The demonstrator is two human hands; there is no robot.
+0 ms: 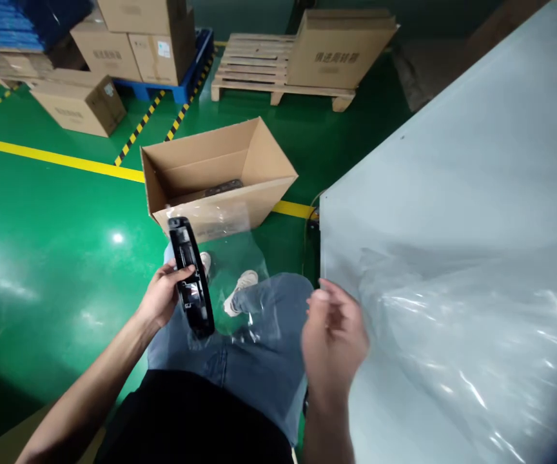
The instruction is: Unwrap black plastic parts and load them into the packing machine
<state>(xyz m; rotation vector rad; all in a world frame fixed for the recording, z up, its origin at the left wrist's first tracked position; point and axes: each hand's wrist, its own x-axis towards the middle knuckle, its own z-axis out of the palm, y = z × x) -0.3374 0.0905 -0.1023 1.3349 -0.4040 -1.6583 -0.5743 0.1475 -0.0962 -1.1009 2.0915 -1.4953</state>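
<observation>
Clasping a long black plastic part [190, 278] around its middle, the left hand [162, 298] has its grip wrapped on it, thumb over the front and fingers behind. The part stands nearly upright over the person's lap, its upper end tipped slightly to the left, and it sits inside a clear plastic bag [233, 270] that drapes down around it and spreads toward the knees. The right hand [334, 338] is blurred, held just at the near corner of the grey table [452, 193]; whether its grip is closed on anything I cannot tell, though its fingers look loosely curled. A heap of clear plastic film [476, 322] lies on the table just beside that hand. Beyond the knees, an open cardboard box [220, 171] rests on the green floor [56, 219] with something dark inside. Farther back stand a wooden pallet [259, 67] carrying a carton, and stacked cartons [128, 45] at the upper left.
</observation>
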